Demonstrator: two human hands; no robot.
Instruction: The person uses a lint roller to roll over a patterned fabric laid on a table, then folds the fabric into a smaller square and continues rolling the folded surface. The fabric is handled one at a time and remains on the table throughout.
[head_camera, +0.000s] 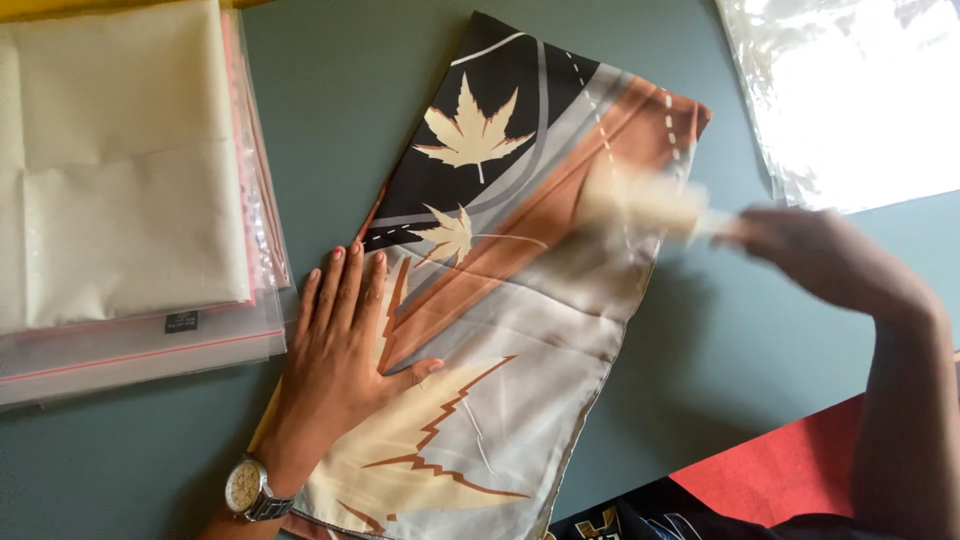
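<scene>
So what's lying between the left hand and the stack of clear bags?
Nothing: in the head view only a bare strip of green table separates left hand from bag stack.

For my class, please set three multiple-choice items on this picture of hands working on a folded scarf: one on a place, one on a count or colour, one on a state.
1. Where does the left hand rest?
A. flat on the scarf
B. on the stack of clear bags
C. off the table

2. What colour is the table?
A. white
B. dark green
C. yellow

3. How does the roller in the right hand look?
A. sharp and lying flat
B. wrapped in plastic
C. blurred, above the scarf

Answers: 1 A, the palm lies spread on the printed fabric. 2 B, bare dark green shows around the scarf. 3 C, the pale roller is smeared over the scarf's brown band.
</scene>
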